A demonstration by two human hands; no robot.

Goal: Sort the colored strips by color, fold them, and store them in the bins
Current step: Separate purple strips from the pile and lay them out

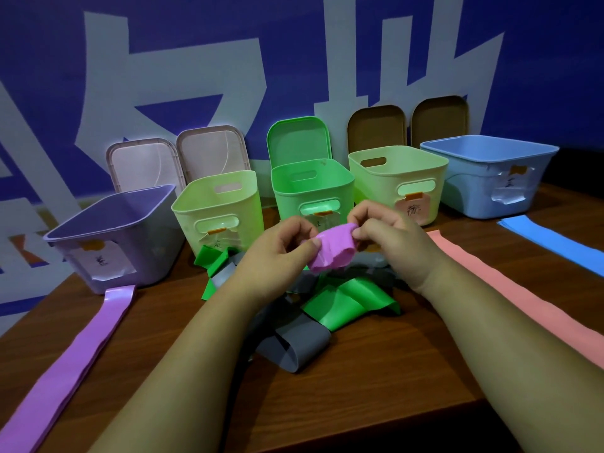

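A bunched purple strip (333,251) is held above the middle of the table. My left hand (277,250) pinches its left edge and my right hand (389,238) pinches its top right edge. Under my hands lies a tangled heap of green strips (353,302) and grey strips (294,346). A long purple strip (72,358) lies flat at the left, a pink strip (510,289) at the right, a blue strip (555,240) at the far right.
Five open bins stand in a row at the back: purple bin (65,237), pale green bin (183,207), green bin (343,181), pale yellow-green bin (434,165) and blue bin (539,148). Lids lean on the blue wall behind. The table's front edge (425,416) is near.
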